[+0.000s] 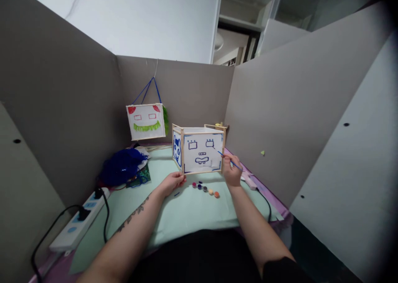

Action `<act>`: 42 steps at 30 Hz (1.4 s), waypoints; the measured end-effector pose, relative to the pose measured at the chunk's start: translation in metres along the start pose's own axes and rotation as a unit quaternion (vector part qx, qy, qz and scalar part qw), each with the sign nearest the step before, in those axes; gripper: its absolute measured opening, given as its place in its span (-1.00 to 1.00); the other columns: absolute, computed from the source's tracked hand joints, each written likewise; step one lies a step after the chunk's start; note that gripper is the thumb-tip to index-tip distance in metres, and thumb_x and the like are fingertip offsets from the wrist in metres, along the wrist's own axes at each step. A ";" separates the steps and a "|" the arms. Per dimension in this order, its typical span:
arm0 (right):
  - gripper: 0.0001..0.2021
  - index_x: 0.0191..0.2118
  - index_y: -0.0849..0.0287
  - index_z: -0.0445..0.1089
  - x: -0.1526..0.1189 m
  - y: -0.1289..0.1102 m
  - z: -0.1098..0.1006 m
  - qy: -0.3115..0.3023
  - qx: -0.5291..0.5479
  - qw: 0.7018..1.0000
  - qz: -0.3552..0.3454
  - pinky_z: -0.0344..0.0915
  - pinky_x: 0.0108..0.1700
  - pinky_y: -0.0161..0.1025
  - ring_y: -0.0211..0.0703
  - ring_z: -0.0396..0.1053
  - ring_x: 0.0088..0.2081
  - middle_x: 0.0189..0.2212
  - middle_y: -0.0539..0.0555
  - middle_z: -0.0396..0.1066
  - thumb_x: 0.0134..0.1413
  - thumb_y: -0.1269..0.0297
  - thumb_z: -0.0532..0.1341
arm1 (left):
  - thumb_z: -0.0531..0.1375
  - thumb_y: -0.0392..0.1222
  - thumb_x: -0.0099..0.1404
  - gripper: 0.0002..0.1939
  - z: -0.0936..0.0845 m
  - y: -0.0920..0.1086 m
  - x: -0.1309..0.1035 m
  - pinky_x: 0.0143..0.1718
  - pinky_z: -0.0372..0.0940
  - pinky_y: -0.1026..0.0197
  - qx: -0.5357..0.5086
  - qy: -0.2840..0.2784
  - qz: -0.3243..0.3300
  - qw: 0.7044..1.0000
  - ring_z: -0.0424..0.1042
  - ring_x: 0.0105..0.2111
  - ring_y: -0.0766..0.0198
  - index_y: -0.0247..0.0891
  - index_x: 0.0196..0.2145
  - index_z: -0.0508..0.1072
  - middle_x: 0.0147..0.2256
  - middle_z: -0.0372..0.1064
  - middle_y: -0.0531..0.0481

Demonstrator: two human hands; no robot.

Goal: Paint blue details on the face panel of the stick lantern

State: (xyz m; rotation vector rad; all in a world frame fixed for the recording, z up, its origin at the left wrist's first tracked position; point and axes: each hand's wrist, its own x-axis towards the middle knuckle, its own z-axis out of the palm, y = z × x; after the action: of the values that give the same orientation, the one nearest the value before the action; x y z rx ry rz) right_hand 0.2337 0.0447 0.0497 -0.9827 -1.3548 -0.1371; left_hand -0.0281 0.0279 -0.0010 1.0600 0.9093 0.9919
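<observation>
A box-shaped lantern (203, 152) with a wooden stick frame and white panels stands on the pale green table cover. Its front panel bears a blue-drawn face with square eyes, and another blue drawing is on the left side. My left hand (173, 182) pinches the frame's lower left corner. In my right hand (231, 171), near the panel's right edge, is a thin blue paintbrush (235, 164), its tip pointing toward the right eye. Several small paint pots (205, 189) sit in a row in front of the lantern.
A finished-looking lantern (145, 122) hangs at the back left by blue cords. Below it lies a heap of blue material (121, 166). A power strip (79, 221) with black cables is at the left edge. Grey partitions (186, 84) enclose the table.
</observation>
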 end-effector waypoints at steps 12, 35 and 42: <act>-0.83 -0.26 0.16 0.39 -0.044 -0.003 0.006 -0.055 0.071 0.995 0.040 0.32 -0.16 -0.12 -0.11 0.39 -0.27 -0.36 0.08 0.43 0.16 0.23 0.11 | 0.34 -0.15 0.03 -0.78 -0.004 -0.005 0.005 -0.50 0.08 0.32 0.007 0.004 -0.003 1.000 0.26 -0.55 0.41 -0.35 -0.48 0.42 -0.50 0.38 -0.03; -0.81 -0.47 0.14 0.33 -0.058 -0.019 0.001 -0.289 0.078 0.949 -0.096 0.26 -0.30 -0.20 -0.17 0.31 -0.42 -0.54 0.04 0.37 0.13 0.33 0.07 | 0.34 -0.17 0.01 -0.79 0.000 -0.002 0.003 -0.48 0.09 0.31 0.001 0.000 -0.006 1.000 0.25 -0.55 0.41 -0.36 -0.48 0.43 -0.51 0.38 -0.02; -0.84 -0.42 0.13 0.36 -0.058 -0.017 0.002 -0.312 0.070 0.943 -0.097 0.29 -0.25 -0.19 -0.15 0.33 -0.38 -0.51 0.05 0.39 0.14 0.33 0.08 | 0.35 -0.15 0.01 -0.77 0.001 -0.001 0.003 -0.48 0.09 0.30 0.009 0.002 -0.009 1.000 0.25 -0.55 0.40 -0.36 -0.47 0.43 -0.49 0.38 -0.03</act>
State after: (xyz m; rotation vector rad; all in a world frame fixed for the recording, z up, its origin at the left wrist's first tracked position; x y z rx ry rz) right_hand 0.2066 0.0097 0.0091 -0.7958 -2.0137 0.1375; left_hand -0.0261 0.0300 -0.0025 1.0633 0.9314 0.9724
